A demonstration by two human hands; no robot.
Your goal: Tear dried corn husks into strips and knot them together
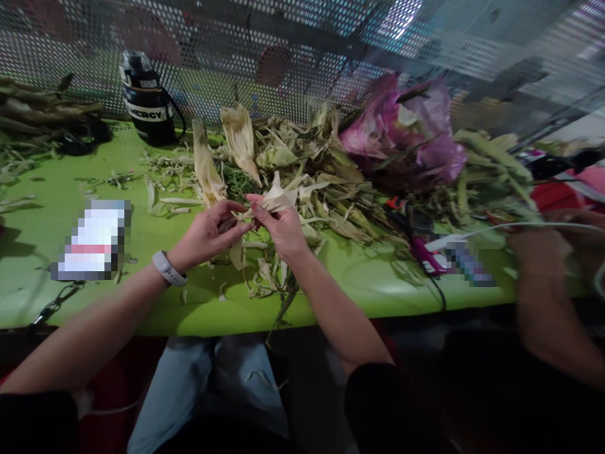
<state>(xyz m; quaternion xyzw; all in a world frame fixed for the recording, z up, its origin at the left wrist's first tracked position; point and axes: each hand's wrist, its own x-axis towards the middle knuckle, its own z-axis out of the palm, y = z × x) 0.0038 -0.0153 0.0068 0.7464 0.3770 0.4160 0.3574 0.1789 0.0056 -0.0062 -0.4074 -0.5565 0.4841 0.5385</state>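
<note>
My left hand (208,234) and my right hand (280,228) meet above the green table (57,189), both pinched on a pale dried corn husk (278,197). The husk's strips fan up from my right fingers, and a strand hangs down below my left thumb. A white watch band (168,269) sits on my left wrist. A heap of dried husks and green stalks (312,170) lies just behind my hands. Loose husk scraps (265,277) lie under them near the table's front edge.
A black bottle (149,98) stands at the back left by a perforated metal screen (236,50). A pink-purple bag (406,135) lies on the pile at the right. A pink-handled tool (425,255) lies right of my hands. Another person's arm (548,296) shows at the right edge.
</note>
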